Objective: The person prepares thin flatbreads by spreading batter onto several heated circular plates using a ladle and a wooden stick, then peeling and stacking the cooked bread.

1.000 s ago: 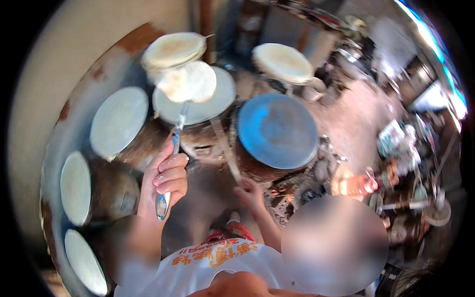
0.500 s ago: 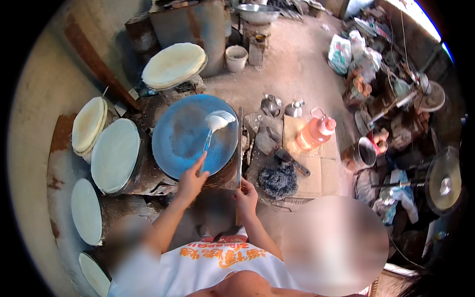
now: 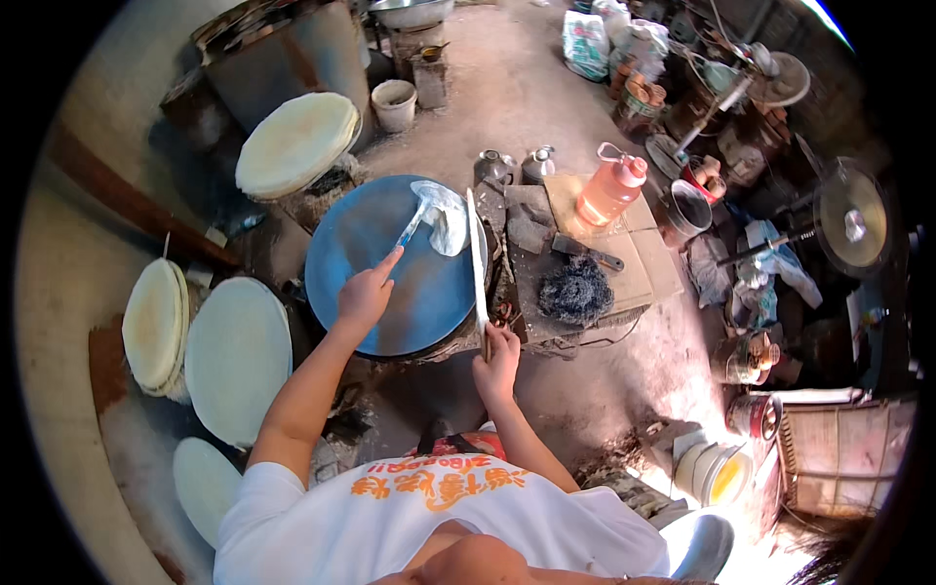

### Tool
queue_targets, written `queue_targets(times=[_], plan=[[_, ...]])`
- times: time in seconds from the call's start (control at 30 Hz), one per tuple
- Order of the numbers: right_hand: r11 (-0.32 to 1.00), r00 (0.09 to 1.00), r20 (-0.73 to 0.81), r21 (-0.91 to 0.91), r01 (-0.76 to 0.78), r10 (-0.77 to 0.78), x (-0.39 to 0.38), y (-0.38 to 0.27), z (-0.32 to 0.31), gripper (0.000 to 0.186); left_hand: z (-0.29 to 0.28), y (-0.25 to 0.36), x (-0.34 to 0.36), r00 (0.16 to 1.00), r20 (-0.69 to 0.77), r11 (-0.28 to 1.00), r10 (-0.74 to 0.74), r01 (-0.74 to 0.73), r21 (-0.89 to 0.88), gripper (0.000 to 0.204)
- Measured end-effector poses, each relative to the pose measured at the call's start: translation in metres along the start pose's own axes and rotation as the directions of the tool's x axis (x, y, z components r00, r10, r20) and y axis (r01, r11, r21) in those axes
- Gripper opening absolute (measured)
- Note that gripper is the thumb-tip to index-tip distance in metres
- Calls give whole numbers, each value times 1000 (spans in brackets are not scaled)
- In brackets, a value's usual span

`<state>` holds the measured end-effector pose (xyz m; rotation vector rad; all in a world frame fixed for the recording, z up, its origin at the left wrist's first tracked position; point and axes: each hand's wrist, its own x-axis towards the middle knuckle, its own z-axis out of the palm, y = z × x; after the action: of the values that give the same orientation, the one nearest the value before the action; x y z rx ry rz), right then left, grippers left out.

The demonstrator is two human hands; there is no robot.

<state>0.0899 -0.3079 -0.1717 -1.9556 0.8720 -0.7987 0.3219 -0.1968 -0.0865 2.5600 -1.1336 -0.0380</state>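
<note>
My left hand is closed round the blue handle of a ladle, whose head is over the far right of a round blue-grey griddle. White batter lies wet on the griddle beside the ladle head; the bowl's outline merges with it. In my right hand I grip the near end of a long, thin, pale flat stick. Its far part slants along the griddle's right edge; whether it touches the surface I cannot tell.
Stacks of round pale flatbreads stand beyond and to the left, with another large round nearer. Right of the griddle are a dark fuzzy pad, a dark-handled scraper, cardboard and a pink bottle. Buckets and clutter line the right side.
White batter has spread from the ladle onto the griddle's right side. The ladle has tilted, its handle slanting more. The stick now leans over the right rim. The whole view has shifted and turned.
</note>
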Motion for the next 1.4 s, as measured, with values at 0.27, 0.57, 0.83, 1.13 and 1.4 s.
queue_targets(times=[0.27,0.57,0.83,1.13,1.4], plan=[[959,978,177,-239,150,-109,66,-64,22,40,7,-53,14,995,-73,954,-70,46,-296,62],[909,962,186,-330,253,-200,65,-68,58,41,-16,-74,9,990,-4,914,-144,131,-384,59],[880,941,220,-349,322,-258,60,-48,61,41,-39,-51,-13,924,194,700,-328,376,-607,56],[919,929,261,-228,323,-261,68,-54,66,36,-58,-60,-66,834,519,-543,-185,353,-762,55],[819,859,322,-298,491,-398,123,-33,28,36,-15,-5,-80,998,-63,-969,30,45,244,40]])
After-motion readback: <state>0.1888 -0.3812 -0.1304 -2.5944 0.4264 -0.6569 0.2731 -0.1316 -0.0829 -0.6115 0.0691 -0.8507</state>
